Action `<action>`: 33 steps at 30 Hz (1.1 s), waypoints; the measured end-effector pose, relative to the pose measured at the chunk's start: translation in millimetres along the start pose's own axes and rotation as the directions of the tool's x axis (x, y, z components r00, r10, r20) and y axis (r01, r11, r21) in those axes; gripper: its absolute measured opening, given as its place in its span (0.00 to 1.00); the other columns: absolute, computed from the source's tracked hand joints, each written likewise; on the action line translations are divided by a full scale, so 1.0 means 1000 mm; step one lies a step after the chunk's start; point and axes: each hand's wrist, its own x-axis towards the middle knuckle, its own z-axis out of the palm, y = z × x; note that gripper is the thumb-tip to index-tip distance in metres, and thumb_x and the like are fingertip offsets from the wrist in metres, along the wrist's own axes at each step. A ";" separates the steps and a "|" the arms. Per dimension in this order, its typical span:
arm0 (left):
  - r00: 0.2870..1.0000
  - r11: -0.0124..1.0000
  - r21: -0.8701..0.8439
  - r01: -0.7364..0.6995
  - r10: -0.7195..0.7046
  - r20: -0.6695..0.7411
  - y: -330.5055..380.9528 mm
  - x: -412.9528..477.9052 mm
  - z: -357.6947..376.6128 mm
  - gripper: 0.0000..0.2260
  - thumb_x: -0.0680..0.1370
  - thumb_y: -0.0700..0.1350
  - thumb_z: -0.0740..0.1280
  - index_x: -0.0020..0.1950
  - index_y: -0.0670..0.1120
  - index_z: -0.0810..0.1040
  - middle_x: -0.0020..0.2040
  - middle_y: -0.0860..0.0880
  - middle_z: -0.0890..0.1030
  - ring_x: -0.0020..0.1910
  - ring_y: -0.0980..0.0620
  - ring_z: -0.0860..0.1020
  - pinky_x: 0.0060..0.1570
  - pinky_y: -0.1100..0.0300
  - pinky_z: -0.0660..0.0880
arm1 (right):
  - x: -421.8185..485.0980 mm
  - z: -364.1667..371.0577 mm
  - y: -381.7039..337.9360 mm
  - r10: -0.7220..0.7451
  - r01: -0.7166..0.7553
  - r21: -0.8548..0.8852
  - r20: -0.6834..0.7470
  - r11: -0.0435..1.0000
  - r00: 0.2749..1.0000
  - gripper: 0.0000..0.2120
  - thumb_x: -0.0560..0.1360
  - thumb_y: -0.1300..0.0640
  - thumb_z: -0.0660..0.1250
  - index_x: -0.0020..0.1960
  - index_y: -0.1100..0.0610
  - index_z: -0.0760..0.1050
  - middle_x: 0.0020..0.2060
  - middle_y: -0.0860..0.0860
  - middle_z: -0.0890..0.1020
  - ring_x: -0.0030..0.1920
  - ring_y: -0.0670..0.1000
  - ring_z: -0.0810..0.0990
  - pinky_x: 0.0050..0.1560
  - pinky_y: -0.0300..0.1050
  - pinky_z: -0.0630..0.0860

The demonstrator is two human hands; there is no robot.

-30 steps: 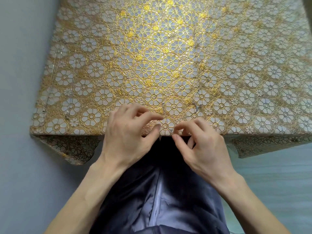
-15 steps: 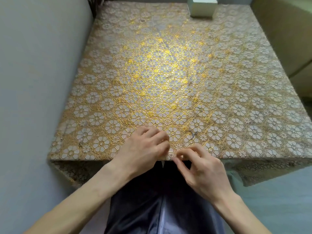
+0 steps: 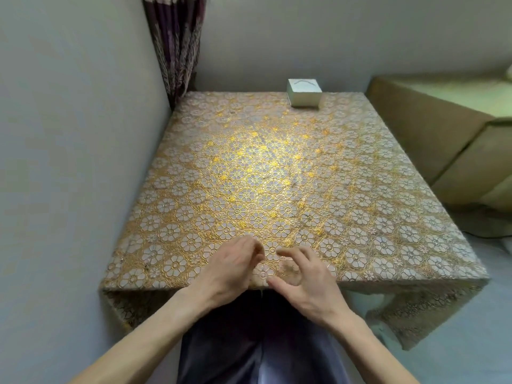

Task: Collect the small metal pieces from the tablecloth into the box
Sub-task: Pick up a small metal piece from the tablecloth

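The gold flower-patterned tablecloth (image 3: 277, 167) covers the whole table. A small white box (image 3: 304, 97) stands closed at the far edge, far from both hands. A few tiny dark specks, perhaps metal pieces (image 3: 291, 216), lie on the cloth beyond my hands. My left hand (image 3: 232, 268) hovers over the near edge with its fingertips curled against the thumb in a pinch; whatever it grips is too small to see. My right hand (image 3: 303, 278) is next to it, blurred, with index finger and thumb spread in a loose curve and nothing between them.
A grey wall runs along the table's left side, with a dark curtain (image 3: 177, 45) in the far left corner. An olive sofa (image 3: 443, 139) stands to the right. My dark trousers (image 3: 260, 342) are below the near edge.
The view has tilted up, so the whole table and the box now show. My right hand has opened from its pinch at the cloth's edge. My left hand stays curled.
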 end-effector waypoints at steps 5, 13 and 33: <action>0.998 0.997 -0.058 0.058 -0.058 -0.002 0.004 0.037 -0.037 0.07 0.85 0.47 0.59 0.55 0.45 0.74 0.48 0.51 0.77 0.45 0.52 0.74 0.47 0.55 0.75 | 0.036 -0.023 -0.031 0.053 -0.130 0.403 0.197 0.906 0.979 0.19 0.77 0.49 0.73 0.66 0.46 0.75 0.60 0.41 0.80 0.35 0.46 0.83 0.34 0.42 0.78; 0.994 0.996 -0.091 0.013 -0.023 -0.110 0.010 0.041 -0.060 0.05 0.83 0.44 0.63 0.55 0.45 0.77 0.46 0.53 0.77 0.46 0.52 0.74 0.47 0.55 0.74 | 0.033 -0.037 -0.045 0.051 -0.114 0.464 0.146 0.879 0.988 0.03 0.79 0.54 0.69 0.50 0.47 0.82 0.43 0.52 0.83 0.29 0.48 0.79 0.27 0.43 0.74; 0.963 0.932 -0.346 0.110 -0.186 -0.195 -0.020 0.046 -0.044 0.06 0.77 0.45 0.72 0.53 0.48 0.80 0.45 0.61 0.78 0.43 0.68 0.75 0.44 0.73 0.71 | 0.048 -0.036 -0.041 0.202 -0.306 0.633 0.232 0.711 0.951 0.06 0.79 0.63 0.69 0.50 0.54 0.83 0.44 0.53 0.87 0.28 0.49 0.76 0.25 0.41 0.73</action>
